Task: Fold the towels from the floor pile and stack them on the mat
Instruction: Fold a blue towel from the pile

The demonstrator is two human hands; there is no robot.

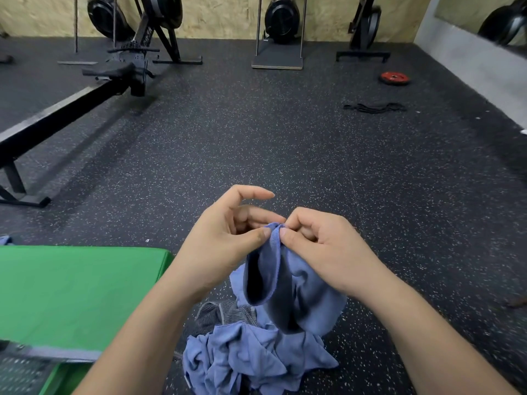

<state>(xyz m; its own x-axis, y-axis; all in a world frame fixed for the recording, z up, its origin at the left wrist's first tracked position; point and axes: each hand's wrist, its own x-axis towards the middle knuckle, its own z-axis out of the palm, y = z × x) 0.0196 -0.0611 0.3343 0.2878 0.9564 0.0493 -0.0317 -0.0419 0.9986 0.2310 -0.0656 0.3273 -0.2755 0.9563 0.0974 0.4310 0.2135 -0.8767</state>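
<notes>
A blue towel [296,292] hangs in front of me, lifted off the floor. My left hand [225,240] and my right hand [322,249] both pinch its top edge side by side between thumb and fingers. Below it on the speckled floor lies a crumpled pile of blue towels [245,357] with a grey striped one [219,315] among them. A green mat [71,292] lies to my left, with a folded grey-edged towel [34,363] at its near corner.
A black rowing machine [71,109] stretches along the left. More black exercise machines [281,24] stand against the far wall. A red weight plate [395,78] and a black band [375,107] lie on the floor at the far right.
</notes>
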